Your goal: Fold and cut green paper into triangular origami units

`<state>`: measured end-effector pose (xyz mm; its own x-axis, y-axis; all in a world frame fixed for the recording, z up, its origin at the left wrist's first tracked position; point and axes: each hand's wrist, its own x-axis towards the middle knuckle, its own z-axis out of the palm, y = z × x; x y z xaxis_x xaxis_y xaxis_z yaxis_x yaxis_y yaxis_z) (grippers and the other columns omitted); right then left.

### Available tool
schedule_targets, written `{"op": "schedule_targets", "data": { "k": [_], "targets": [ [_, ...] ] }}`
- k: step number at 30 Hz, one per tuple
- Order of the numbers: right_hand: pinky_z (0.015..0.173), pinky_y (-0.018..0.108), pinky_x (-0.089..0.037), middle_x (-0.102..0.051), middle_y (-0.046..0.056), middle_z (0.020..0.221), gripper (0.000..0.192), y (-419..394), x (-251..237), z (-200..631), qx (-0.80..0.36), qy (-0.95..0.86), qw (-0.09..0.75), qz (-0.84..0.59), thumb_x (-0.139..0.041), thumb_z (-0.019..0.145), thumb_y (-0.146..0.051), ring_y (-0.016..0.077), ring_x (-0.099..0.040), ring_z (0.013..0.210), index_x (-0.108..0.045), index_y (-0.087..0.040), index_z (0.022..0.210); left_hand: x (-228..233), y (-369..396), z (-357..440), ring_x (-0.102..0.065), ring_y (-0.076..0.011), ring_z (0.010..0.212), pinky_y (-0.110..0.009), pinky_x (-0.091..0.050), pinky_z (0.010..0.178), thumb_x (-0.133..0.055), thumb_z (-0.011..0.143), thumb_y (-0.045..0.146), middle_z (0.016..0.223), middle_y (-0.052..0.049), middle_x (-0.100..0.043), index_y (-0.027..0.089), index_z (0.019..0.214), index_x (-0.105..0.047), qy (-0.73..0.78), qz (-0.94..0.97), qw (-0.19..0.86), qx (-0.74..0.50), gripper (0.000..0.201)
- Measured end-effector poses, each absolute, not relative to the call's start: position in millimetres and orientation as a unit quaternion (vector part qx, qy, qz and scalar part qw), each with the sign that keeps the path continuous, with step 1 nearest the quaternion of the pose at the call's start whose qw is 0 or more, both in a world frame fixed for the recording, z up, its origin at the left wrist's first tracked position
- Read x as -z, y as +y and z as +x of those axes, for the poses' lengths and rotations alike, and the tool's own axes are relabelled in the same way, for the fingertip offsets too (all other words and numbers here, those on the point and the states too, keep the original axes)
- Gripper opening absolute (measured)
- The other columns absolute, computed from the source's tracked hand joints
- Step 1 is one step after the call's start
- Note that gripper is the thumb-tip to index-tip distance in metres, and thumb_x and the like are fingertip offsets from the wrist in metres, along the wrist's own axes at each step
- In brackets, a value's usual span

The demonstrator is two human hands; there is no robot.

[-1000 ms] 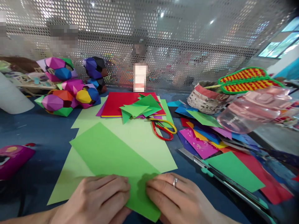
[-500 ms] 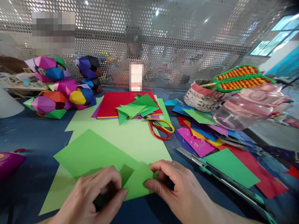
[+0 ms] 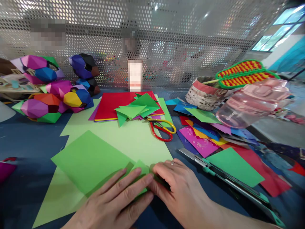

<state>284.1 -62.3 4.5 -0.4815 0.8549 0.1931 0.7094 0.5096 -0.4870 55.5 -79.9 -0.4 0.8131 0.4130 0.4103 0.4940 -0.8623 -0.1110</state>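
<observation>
Blue table (image 3: 30,143) bears pale green sheets (image 3: 128,140), scissors (image 3: 162,128), coloured papers (image 3: 202,140).

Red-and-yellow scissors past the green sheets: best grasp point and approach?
Take the scissors by the looped handles at the near end, coming from above on the person's side. They lie flat on the pale green sheet, blades pointing away under the folded green pieces.

Green sheet's (image 3: 90,160) folded corner hidden under both hands, pixelated patches perhaps masking onlookers
</observation>
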Motion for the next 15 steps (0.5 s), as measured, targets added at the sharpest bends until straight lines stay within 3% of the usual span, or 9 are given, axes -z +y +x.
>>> {"op": "schedule_targets", "data": {
  "k": [6, 11, 15],
  "targets": [
    [0.074, 0.032, -0.032, -0.064, -0.004, 0.076, 0.009, -63.4, -3.2, 284.9, -0.183, -0.841, 0.232, -0.453, -0.058, 0.098, -0.029, 0.0161, -0.057, 0.069, -0.057, -0.021, 0.093, 5.9, -79.6, 53.1, -0.055, -0.0215, 0.132, -0.033, -0.048, 0.107, -0.045, 0.098, 0.012, 0.146, -0.006, -0.055, 0.023, 0.141, -0.054, -0.241, -0.947, 0.135, 0.165, 0.045],
    [0.072, 0.034, -0.030, -0.058, -0.001, 0.073, 0.029, -62.8, -6.2, 291.0, -0.149, -0.853, 0.209, -0.455, -0.044, 0.104, -0.032, 0.0169, -0.053, 0.068, -0.053, -0.020, 0.079, 12.8, -84.5, 48.0, -0.041, -0.0216, 0.142, -0.038, -0.033, 0.118, -0.040, 0.100, 0.011, 0.153, -0.003, -0.047, 0.024, 0.148, -0.045, -0.265, -0.941, 0.150, 0.146, 0.051],
    [0.073, 0.034, -0.030, -0.058, 0.001, 0.077, 0.026, -62.7, -4.1, 293.8, -0.107, -0.859, 0.210, -0.454, -0.048, 0.101, -0.030, 0.0187, -0.052, 0.072, -0.053, -0.020, 0.078, 17.6, -82.2, 44.7, -0.037, -0.0207, 0.145, -0.041, -0.016, 0.124, -0.036, 0.102, 0.012, 0.156, -0.001, -0.043, 0.021, 0.145, -0.049, -0.254, -0.944, 0.167, 0.129, 0.046]
  ]
}}
